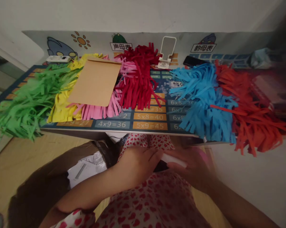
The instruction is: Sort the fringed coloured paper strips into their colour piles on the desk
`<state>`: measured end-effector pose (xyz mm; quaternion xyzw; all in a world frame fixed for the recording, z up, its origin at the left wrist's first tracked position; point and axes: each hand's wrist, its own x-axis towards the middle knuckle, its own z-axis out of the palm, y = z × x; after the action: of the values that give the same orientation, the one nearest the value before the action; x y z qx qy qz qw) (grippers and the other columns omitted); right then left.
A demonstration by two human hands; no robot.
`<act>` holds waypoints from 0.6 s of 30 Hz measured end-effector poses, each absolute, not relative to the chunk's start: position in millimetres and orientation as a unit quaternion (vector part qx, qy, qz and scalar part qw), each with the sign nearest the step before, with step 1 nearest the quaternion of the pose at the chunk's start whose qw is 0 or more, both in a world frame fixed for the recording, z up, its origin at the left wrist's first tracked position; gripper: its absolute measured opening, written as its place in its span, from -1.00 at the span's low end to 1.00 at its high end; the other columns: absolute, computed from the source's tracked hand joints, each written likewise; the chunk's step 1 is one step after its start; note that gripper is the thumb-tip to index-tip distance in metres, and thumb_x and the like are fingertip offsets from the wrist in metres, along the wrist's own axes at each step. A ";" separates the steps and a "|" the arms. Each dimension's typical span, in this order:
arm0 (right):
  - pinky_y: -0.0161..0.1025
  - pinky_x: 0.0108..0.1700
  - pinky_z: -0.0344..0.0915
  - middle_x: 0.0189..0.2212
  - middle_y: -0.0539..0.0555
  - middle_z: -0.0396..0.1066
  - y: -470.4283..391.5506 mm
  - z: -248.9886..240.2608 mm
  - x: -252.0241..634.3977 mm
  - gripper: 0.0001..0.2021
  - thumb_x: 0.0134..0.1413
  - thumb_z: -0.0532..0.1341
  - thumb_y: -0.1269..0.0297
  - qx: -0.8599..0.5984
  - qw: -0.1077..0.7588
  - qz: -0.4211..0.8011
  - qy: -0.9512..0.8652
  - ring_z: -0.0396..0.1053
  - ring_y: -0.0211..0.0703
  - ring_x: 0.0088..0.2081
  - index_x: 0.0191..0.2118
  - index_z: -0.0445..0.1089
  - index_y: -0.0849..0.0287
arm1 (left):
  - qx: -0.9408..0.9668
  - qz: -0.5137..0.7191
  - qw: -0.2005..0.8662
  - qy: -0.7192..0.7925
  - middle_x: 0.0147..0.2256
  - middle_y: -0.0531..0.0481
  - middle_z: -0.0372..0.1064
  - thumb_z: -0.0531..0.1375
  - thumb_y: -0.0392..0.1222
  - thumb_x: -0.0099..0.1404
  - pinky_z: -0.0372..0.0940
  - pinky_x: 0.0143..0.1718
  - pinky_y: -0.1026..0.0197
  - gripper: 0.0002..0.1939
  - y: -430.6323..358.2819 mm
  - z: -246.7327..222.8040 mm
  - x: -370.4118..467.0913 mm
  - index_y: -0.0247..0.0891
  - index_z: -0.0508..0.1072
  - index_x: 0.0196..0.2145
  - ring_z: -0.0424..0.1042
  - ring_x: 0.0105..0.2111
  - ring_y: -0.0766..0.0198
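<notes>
My left hand (139,163) and my right hand (189,164) meet over my lap, below the desk's front edge. A white object (174,160) lies between them, with the fingers of my right hand closed round it. Under my left hand's fingers a dark flat object (160,166) shows in part; what it is I cannot make out. On the desk lie fringed paper bundles: green (35,95), yellow (64,103), pink (102,110), dark red (140,79), blue (204,98) and orange-red (252,107). A tan card (95,82) rests over the yellow and pink ones.
A white phone stand (166,52), a black phone-like object (195,61) and a white power strip (58,59) are at the back of the printed desk mat (149,117). On the floor at left stands a dark bag-lined container (40,186) with white paper inside.
</notes>
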<state>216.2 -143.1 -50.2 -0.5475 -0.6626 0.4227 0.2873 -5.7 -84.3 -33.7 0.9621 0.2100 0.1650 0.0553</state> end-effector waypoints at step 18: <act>-0.24 -0.14 0.33 -0.22 0.07 0.54 -144.9 -42.4 217.2 -0.60 0.36 -0.03 0.04 -0.504 0.257 0.432 -0.703 0.46 -0.11 -0.23 0.07 0.43 0.05 | 0.965 0.164 -0.001 0.205 -0.47 -0.02 0.48 0.02 -0.31 0.37 0.24 -0.53 0.20 -0.79 -84.7 -22.2 12.3 -0.31 0.46 -0.25 0.43 -0.53 0.24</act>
<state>217.2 -144.9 -42.4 -0.5040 -0.7025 0.4317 0.2573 12.3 -84.7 -22.2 0.9649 0.2049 0.1641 -0.0012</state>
